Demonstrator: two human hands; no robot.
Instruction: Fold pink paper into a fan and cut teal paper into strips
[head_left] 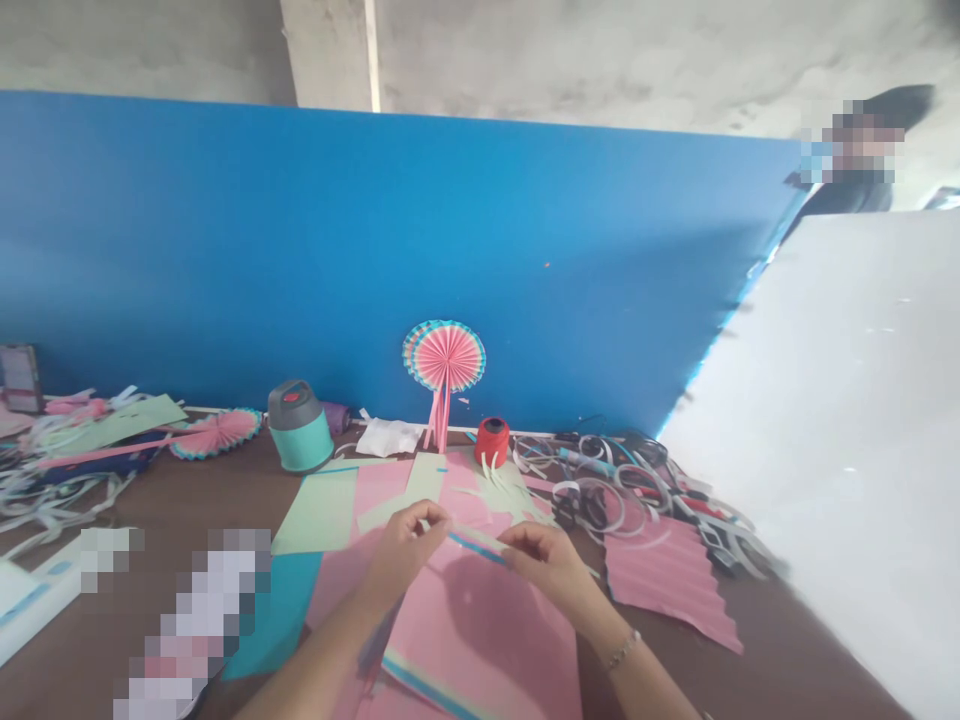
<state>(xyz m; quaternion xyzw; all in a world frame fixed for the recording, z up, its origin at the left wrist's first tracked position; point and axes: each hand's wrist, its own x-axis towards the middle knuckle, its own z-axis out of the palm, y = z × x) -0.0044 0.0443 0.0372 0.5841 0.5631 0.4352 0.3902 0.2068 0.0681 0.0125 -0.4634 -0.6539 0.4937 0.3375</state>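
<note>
A pink paper sheet (499, 630) lies in front of me, with blue and pale green bands along its near and far edges. My left hand (409, 545) pinches the left part of the far banded edge, thumb and fingers together. At the right part of that edge, my right hand (544, 560) closes its fingertips on the paper. Beyond both hands are overlapping pale green sheets (319, 510) and a bundle of thin pale green paper strips (504, 492). A teal sheet (281, 605) lies to the left of my left forearm.
A round pink pleated paper fan (448, 360) stands against the blue partition (225, 250); another fan (217, 433) lies left. Behind the sheets are a teal-and-grey container (300, 430) and a red spool (492, 442). Curled strips (622, 490) and pleated pink paper (667, 575) lie right.
</note>
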